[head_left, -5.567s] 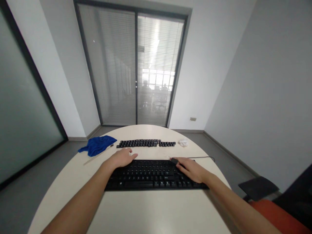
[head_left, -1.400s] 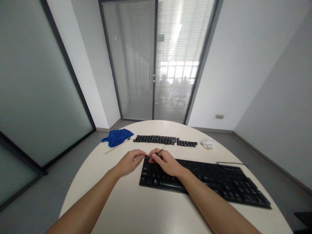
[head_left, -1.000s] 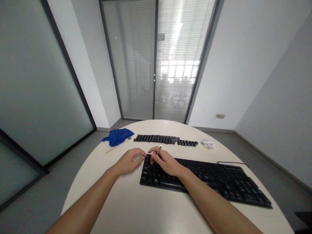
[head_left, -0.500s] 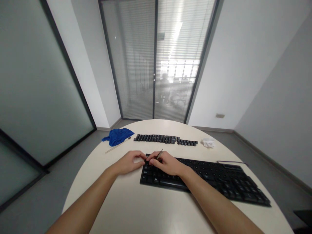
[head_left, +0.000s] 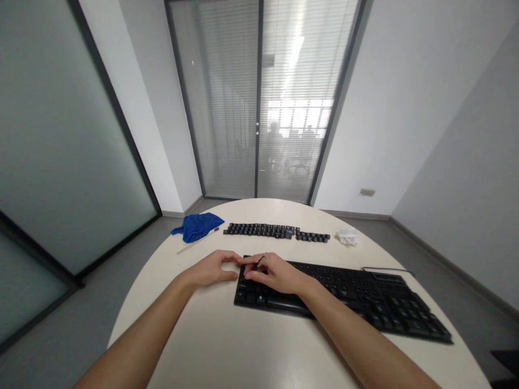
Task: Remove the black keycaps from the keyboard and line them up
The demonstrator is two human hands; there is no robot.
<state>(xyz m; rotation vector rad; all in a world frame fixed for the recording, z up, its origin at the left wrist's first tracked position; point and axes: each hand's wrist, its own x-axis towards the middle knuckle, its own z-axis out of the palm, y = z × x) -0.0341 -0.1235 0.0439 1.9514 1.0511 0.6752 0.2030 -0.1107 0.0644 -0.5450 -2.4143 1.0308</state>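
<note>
A black keyboard point(head_left: 275, 302) lies slanted across the table, several key positions bare in its upper rows. At its left end, my left hand point(head_left: 214, 267) rests with thumb and forefinger apart, the fingertips by the keyboard's upper left corner and close to my right fingers. My right hand point(head_left: 273, 273) is over the left part of the keyboard, fingers closed around a slim metallic tool point(head_left: 261, 261). Its lower end is hidden by the fingers, so its exact kind does not show. Whether a key lies under the fingertips cannot be seen.
Loose black keycaps point(head_left: 259, 230) stand in rows behind the keyboard. A blue cloth point(head_left: 198, 227) and a thin wooden-handled brush point(head_left: 194, 243) lie at the back left, a crumpled white tissue point(head_left: 347, 237) at the back right. The keyboard's cable point(head_left: 385, 268) runs along its far side.
The tool in my right hand has tilted, its upper end now lower and turned left. My left thumb has drawn slightly back from the keyboard's edge. The keycaps, cloth and tissue stay put.
</note>
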